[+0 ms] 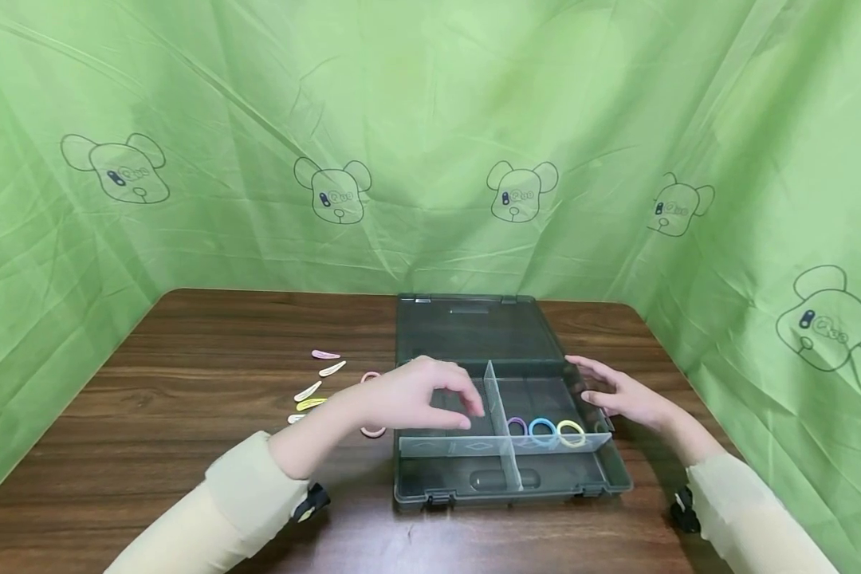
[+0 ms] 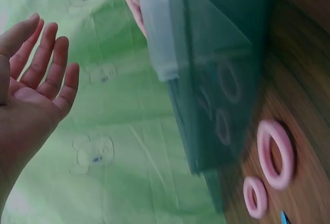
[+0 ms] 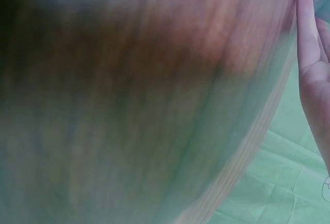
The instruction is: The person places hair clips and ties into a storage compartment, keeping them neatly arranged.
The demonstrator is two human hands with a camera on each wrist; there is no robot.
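A dark translucent divider box point(image 1: 459, 501) lies with its lid laid back on the table. Over its back left compartment hovers my left hand point(image 1: 426, 395), fingers loosely bent and nothing between them; the left wrist view also shows this hand point(image 2: 38, 79) empty. My right hand point(image 1: 627, 399) rests at the box's right side, its fingers extended along the edge. In the back right compartment stand a purple hair tie point(image 1: 518, 426), a blue hair tie point(image 1: 543, 431) and a yellow hair tie point(image 1: 571, 433), leaning by the divider. Pink hair ties point(image 2: 276, 154) lie left of the box, partly behind my left hand in the head view.
Left of the box lie several snap hair clips: a pink clip point(image 1: 325, 355), pale ones and a yellow clip point(image 1: 311, 404), some partly covered by my left forearm. The wooden table point(image 1: 186, 399) is enclosed by a green curtain point(image 1: 430, 119) behind and at the sides.
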